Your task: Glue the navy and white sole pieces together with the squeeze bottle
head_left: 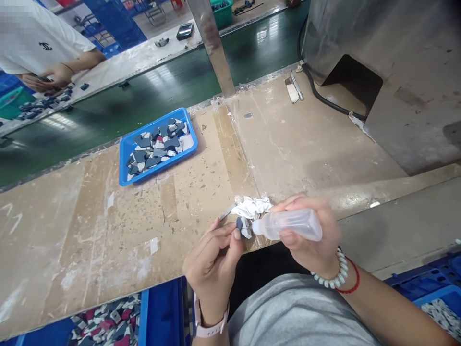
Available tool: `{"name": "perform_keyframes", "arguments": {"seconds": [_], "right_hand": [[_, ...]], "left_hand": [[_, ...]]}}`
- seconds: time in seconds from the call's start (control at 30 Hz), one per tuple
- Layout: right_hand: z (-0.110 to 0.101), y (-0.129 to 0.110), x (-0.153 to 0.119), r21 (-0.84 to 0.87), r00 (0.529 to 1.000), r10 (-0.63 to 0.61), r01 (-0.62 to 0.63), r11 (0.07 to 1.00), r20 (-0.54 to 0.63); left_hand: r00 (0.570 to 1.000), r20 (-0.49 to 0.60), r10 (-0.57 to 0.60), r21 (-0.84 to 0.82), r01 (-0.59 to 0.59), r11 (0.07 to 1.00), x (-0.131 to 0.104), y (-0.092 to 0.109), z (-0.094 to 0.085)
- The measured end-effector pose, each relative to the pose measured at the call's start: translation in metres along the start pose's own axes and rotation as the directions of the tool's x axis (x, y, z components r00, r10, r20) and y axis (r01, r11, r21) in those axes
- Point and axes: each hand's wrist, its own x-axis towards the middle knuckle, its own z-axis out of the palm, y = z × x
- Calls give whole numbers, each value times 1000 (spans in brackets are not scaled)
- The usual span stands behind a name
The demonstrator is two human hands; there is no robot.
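Observation:
My left hand (pixel 216 252) pinches a small grey and dark-blue faceted piece (pixel 245 228) near the bench's front edge. In my right hand (pixel 313 230) lies a translucent plastic squeeze bottle (pixel 293 225), tilted on its side, its white tip pointing left at the piece. Tip and piece are very close; whether they touch I cannot tell. Just behind them a crumpled white cloth (pixel 251 207) rests on the bench, beside a thin flat grey strip (pixel 226 211).
A blue tray (pixel 123 168) of grey, dark-blue and white pieces stands at the bench's back. Beyond runs a green conveyor belt (pixel 259 57), with a co-worker (pixel 46 48) across it. A metal housing (pixel 414 96) borders the right. Below the bench is a blue bin (pixel 144 317) of pieces.

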Motion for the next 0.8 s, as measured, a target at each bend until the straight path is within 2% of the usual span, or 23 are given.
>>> {"name": "perform_keyframes", "arguments": {"seconds": [0.2, 0.37, 0.47, 0.53, 0.63, 0.7, 0.8], "right_hand": [[2, 1, -2, -54, 1000, 14, -16, 998, -25], [1, 2, -2, -69, 998, 41, -44, 997, -41], [3, 2, -3, -45, 995, 78, -81, 996, -54], [4, 2, -4, -7, 991, 84, -86, 996, -104], [6, 2, -4, 93, 956, 98, -75, 993, -278], [4, 1, -1, 187, 918, 179, -118, 975, -353], [-4, 0, 7, 335, 880, 350, -240, 911, -322]], "left_hand": [[999, 40, -28, 1, 28, 1000, 1, 1, -4], [990, 131, -57, 56, 50, 997, -6, 0, -11], [992, 110, -60, 106, 48, 993, -13, -3, -10], [995, 82, -50, 127, 39, 991, -15, -3, -8], [998, 63, -30, 135, 22, 991, -15, -3, -5], [998, 56, -20, 132, 12, 991, -14, -3, -5], [999, 48, -4, 107, -1, 994, -14, -5, -5]]}}
